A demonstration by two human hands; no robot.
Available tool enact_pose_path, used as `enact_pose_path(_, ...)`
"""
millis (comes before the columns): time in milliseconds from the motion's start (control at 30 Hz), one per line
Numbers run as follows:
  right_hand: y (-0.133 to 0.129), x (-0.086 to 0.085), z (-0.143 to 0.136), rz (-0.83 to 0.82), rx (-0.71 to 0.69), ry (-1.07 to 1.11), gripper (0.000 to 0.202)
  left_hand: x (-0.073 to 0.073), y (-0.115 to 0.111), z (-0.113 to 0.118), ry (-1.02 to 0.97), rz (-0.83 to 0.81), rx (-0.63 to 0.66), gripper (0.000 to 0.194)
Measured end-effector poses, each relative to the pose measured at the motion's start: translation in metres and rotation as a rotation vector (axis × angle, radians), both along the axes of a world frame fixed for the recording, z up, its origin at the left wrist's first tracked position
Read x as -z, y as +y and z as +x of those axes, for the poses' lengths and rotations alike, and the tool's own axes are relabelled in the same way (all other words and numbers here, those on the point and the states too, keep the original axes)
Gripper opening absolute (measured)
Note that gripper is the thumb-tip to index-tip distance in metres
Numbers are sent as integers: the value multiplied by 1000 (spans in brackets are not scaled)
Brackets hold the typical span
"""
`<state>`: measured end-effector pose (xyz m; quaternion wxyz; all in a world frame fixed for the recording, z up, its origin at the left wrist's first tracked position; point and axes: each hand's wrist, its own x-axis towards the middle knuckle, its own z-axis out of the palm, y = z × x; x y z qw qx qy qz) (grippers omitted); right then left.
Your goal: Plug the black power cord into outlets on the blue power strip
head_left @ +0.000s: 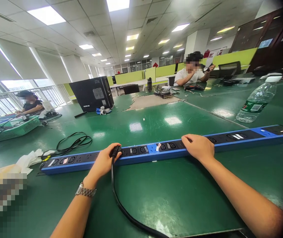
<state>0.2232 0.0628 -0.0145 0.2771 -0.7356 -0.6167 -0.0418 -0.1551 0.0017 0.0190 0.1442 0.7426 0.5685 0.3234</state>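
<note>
**Worktop (171, 198): pwr strip (153, 158) laid across, L hand (104, 161) on plug (116, 151), R hand (200, 147) on strip**

Worktop's green, glossy, fills most of the lower view. Bare tan patch farther back, surface torn away there.

2 co-workers: one in a white top (181, 77) at the far side, R of ctr, one hand raised holding a dark item; one in a dark top (31, 105) far L, head down.

Pwr strip: long, blue sides, black top w/ sockets facing up. Lies flat L to R in front of the wearer, R end at the frame edge. Blue sections approx mid and near the R end.

PC tower (91, 94): black, upright, back L of ctr, well apart from strip. Green basket (27, 125) at far L w/ cables in it. Water bottle (256, 100), clear w/ green label, white cap, just beyond strip's R part.

Black cord (121, 205) runs from plug toward the wearer, curves R out the bottom. Coiled cable (78, 142) behind strip's L end.

L hand: thumb + fingers closed round plug, at strip's top face L of mid. Can't tell if it's fully seated. R hand: bent, resting on strip R of mid; fingers mostly hidden, can't tell if gripping. Metal watch (85, 190) on L wrist.
</note>
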Motion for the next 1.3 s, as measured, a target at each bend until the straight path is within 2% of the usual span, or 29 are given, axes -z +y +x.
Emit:
enact_pose_path(100, 1, 1, 1, 18, -9, -7, 40, 3, -4, 2, 41, 44, -55, 36)
enact_pose_path(267, 1, 1, 1, -5, -10, 4, 41, 10, -11, 12, 169, 138, -261, 38)
enact_pose_path(333, 0, 1, 1, -12, -11, 8, 41, 10, -13, 13, 165, 143, -303, 38)
enact_pose_path(400, 0, 1, 1, -7, -20, 8, 41, 10, -13, 10, 85, 114, -288, 37)
enact_pose_path(533, 1, 1, 2, -5, -23, 8, 40, 8, -9, 0, -45, 67, -170, 40)
enact_pose_path(767, 2, 2, 3, 11, -30, -3, 39, -12, 1, -18, -43, -78, 26, 45)
enact_pose_path(833, 2, 2, 3, 11, -30, 3, 39, -14, 0, -20, -45, -106, 55, 44)
enact_pose_path(1000, 2, 2, 1, -2, -11, 13, 40, -5, -4, -14, -22, -17, -16, 43)
enact_pose_path(1133, 2, 3, 1, -11, -16, 14, 39, 1, -5, -5, 14, -11, -53, 38)
enact_pose_path(1300, 2, 2, 2, -24, -26, 12, 40, 16, -9, 0, -28, 129, -212, 37)
